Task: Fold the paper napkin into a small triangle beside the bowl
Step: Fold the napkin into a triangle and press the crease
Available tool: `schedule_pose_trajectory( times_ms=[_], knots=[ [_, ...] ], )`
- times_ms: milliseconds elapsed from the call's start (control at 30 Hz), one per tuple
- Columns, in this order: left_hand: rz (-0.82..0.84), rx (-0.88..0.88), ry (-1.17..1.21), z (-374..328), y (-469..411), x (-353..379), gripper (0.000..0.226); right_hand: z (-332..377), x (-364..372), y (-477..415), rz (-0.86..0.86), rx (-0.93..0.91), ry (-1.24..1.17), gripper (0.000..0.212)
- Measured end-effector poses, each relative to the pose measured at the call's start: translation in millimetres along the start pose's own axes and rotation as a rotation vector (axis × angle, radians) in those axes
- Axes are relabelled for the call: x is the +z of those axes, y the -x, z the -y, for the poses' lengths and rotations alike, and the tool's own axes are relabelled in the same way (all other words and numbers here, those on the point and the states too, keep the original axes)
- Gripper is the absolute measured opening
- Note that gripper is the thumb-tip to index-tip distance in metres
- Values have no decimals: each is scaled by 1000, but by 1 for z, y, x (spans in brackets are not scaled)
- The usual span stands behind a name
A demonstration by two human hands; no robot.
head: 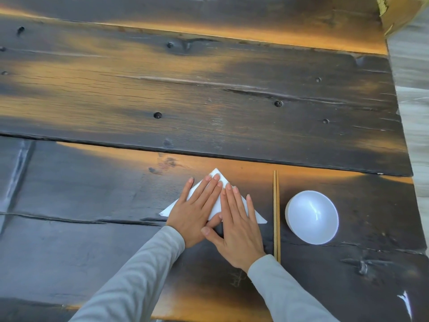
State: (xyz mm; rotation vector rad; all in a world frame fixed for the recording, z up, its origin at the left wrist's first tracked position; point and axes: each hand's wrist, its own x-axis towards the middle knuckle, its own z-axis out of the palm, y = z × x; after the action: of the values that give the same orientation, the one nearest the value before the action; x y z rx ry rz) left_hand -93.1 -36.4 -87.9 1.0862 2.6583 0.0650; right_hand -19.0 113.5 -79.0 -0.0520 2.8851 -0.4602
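Both hands are flat on the white paper napkin (215,206), palms down, fingers straight and spread, gripping nothing.

Your left hand (192,210) covers the napkin's left half, with its fingertips reaching up near the top point. Your right hand (239,231) covers the right half, fingers angled up and slightly left. The two hands sit side by side, index fingers almost touching, and the thumbs meet at the napkin's lower edge.

The napkin is already a triangle. Its apex points away from you and its long edge is nearest you. The left corner, right corner and top tip stick out from under your hands. It lies flat on the dark wooden plank table (209,101). Can't tell how many layers are folded under the palms.

A pair of wooden chopsticks (276,217) lies just right of the napkin. The pair runs straight toward and away from you, close to the napkin's right corner but not touching it. The white bowl (312,217) sits upright just right of the chopsticks, so the chopsticks are between the napkin and the bowl.

Grey sleeves (139,275) cover both forearms down to the wrists.
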Motion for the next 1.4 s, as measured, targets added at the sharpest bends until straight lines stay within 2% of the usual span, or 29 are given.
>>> schedule_pose_trajectory(
  times_ms=[233, 367, 567, 700, 867, 1000, 1133, 1200, 1267, 1300, 1367, 1400],
  knots=[
    [-32, 16, -21, 5, 3, 0, 64, -2, 4, 0, -4, -5, -1, 94],
    [-97, -113, 5, 26, 11, -4, 63, -3, 4, 1, -12, -16, 19, 96],
    [-119, -176, -50, 61, 26, -3, 63, -2, 4, 1, 3, 1, 28, 95],
    [-104, -177, -90, 69, 29, -3, 66, -2, 5, 0, 5, 7, 37, 95],
    [-115, -301, -84, 90, 43, -6, 79, -3, 8, 0, -6, 10, 52, 95],
    [-76, -301, -89, 102, 51, -11, 80, -3, 10, 0, -7, 11, 66, 96],
    [-83, -291, -43, 99, 52, -16, 72, -3, 9, 0, -7, 7, 74, 97],
    [-168, -301, -6, 94, 55, -18, 67, -3, 9, 0, -12, 7, 76, 97],
    [-263, -241, 43, 74, 56, -16, 63, -3, 10, 0, -22, 1, 79, 96],
    [-268, -151, 58, 54, 55, -15, 62, -4, 11, 0, -26, -3, 85, 93],
    [-186, 41, 48, 11, 54, -9, 63, -5, 13, 2, -28, -12, 100, 84],
    [-131, 70, 51, -5, 53, -5, 65, -6, 14, 2, -28, -15, 107, 79]
  ],
)
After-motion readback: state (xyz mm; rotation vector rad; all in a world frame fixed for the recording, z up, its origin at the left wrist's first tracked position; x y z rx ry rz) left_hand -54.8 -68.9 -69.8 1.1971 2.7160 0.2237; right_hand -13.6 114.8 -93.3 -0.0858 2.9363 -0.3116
